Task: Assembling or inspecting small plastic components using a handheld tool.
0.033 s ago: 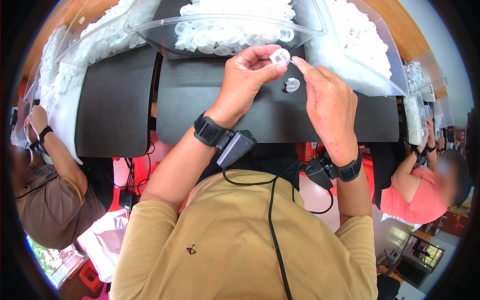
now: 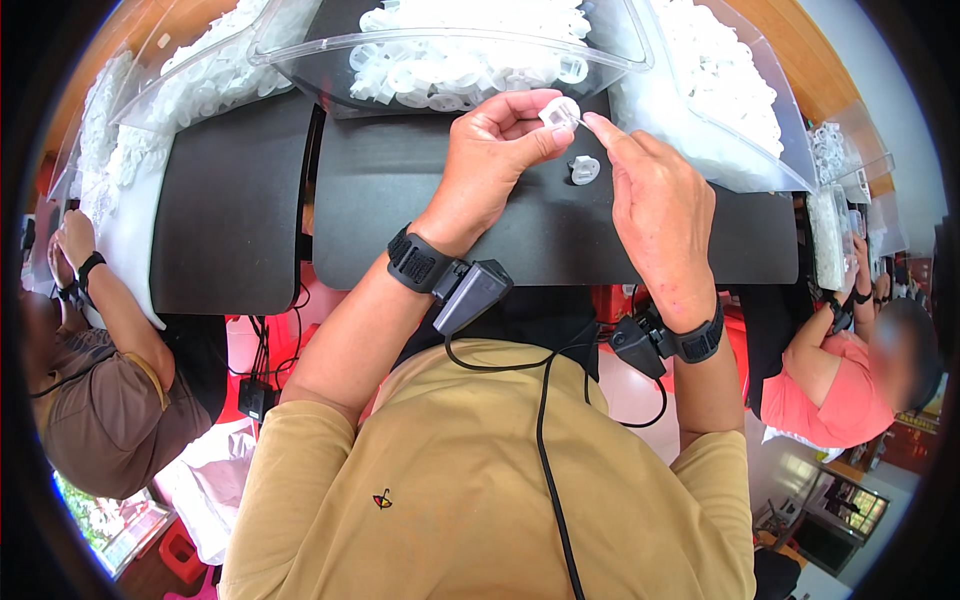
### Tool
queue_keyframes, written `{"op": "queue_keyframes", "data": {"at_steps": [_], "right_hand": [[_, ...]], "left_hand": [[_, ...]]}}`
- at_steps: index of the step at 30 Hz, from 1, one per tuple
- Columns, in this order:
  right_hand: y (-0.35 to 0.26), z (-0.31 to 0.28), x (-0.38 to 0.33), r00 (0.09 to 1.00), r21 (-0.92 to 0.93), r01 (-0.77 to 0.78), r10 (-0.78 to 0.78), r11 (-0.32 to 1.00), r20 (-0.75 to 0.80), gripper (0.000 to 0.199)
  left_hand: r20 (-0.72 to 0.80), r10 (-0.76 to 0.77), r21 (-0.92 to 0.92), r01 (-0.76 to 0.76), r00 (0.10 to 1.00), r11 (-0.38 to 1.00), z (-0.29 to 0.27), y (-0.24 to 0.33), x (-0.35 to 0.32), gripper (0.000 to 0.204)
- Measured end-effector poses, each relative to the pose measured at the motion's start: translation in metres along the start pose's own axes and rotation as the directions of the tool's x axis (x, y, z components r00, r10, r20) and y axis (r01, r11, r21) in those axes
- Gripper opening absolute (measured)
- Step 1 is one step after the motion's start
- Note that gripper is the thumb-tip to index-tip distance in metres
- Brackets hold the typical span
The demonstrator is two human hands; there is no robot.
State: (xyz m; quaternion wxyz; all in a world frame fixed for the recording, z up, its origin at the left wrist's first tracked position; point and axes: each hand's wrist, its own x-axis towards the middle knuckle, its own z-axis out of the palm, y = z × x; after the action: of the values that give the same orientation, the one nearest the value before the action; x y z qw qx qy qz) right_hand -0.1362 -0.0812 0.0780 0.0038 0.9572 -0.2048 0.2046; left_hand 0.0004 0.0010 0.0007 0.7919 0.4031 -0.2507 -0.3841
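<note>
While the left hand (image 2: pixel 487 150) pinches a white plastic piece (image 2: pixel 559 112) between thumb and fingers, above the dark tabletop (image 2: pixel 420 215) and just short of the clear bin (image 2: pixel 440 42), the right hand (image 2: pixel 662 195) brings its fingertips close to the piece's right side. Something thin seems to sit there, but whether the right fingers grip it or merely touch it, I cannot tell. The left hold looks small, so a sideways push from the right could twist the piece loose. If dropped, it could land against the second white piece (image 2: pixel 584 170), which lies loose on the tabletop below. The left knuckles are near the bin's front wall, so a forward jerk could knock them; the hanging black cable (image 2: pixel 546 450) might also tug if snagged.
</note>
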Motion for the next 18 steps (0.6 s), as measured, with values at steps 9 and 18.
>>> {"op": "queue_keyframes", "data": {"at_steps": [9,18], "right_hand": [[0.002,-0.004,0.004,0.993,-0.142,0.115,-0.118,0.983,-0.010,0.031],[0.018,-0.008,0.016,0.931,-0.201,0.363,-0.342,0.910,0.132,0.006]], "left_hand": [[0.012,0.016,0.039,-0.016,1.000,0.999,-0.001,-0.001,0.000,0.035],[0.005,-0.026,0.270,0.024,1.000,0.963,0.002,0.001,-0.002,0.034]]}}
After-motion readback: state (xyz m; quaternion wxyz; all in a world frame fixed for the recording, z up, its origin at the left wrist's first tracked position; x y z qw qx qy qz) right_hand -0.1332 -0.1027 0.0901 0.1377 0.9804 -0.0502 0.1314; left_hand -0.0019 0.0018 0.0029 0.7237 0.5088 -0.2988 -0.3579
